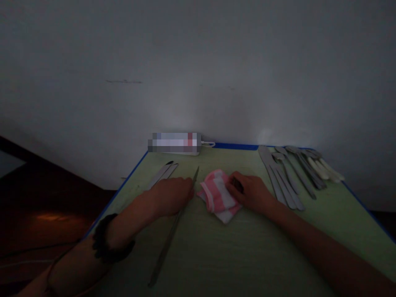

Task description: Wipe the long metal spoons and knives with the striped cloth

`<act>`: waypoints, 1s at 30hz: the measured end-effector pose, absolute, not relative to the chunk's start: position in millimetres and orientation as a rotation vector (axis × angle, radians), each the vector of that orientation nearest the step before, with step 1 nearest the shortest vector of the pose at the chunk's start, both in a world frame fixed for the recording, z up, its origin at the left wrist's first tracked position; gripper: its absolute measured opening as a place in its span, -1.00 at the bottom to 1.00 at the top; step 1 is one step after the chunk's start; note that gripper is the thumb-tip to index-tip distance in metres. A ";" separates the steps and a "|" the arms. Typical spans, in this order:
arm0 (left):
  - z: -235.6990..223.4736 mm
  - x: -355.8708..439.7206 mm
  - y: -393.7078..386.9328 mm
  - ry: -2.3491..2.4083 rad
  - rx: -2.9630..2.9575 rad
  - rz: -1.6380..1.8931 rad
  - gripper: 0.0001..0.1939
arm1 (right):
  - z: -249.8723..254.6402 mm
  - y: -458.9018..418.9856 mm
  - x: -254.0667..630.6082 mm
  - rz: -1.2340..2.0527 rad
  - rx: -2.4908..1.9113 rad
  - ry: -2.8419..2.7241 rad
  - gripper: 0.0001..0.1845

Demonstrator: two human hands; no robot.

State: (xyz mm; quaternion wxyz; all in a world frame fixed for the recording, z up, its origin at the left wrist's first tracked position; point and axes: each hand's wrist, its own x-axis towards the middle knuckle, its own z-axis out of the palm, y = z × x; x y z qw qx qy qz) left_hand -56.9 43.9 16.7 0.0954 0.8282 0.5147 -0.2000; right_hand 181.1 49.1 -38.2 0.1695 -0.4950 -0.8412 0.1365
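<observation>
My left hand (175, 196) is closed around a long, slim metal knife (168, 243). One thin end points up past my fingers, and the other slants down toward the near side of the table. My right hand (252, 192) pinches the right edge of a folded pink-and-white striped cloth (219, 194), its fingers curled. The cloth lies just right of the knife, apart from it. Beyond my left hand, a few flat metal pieces of cutlery (163, 171) lie side by side, partly hidden by that hand.
At the table's (235, 255) right lie several metal knives (280, 181), spoons (287, 171) and pale-handled cutlery (324, 167). A box-like white object (175, 143), blurred out, with a white cord (208, 144), stands at the back edge against the wall (216, 74).
</observation>
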 end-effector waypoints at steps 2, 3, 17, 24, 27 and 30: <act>20.5 -58.1 44.2 1.542 2.452 -0.544 -0.79 | -38.9 49.2 181.7 0.384 -1.400 -2.396 -0.78; 23.5 -59.6 45.1 1.535 2.458 -0.529 -0.77 | -39.4 49.3 182.0 0.383 -1.399 -2.394 -0.78; 37.1 -64.0 38.2 1.483 2.369 -0.672 -0.80 | -40.3 48.6 181.5 0.350 -1.407 -2.393 -0.78; 39.5 -56.4 27.6 1.480 2.256 -0.730 -0.79 | -39.6 49.5 182.4 0.360 -1.409 -2.405 -0.79; 34.0 -61.0 32.5 1.424 2.279 -0.676 -0.77 | -38.7 49.4 182.0 0.372 -1.409 -2.401 -0.78; 26.5 -66.8 40.9 1.386 2.236 -0.634 -0.80 | -38.1 49.0 181.6 0.379 -1.412 -2.402 -0.77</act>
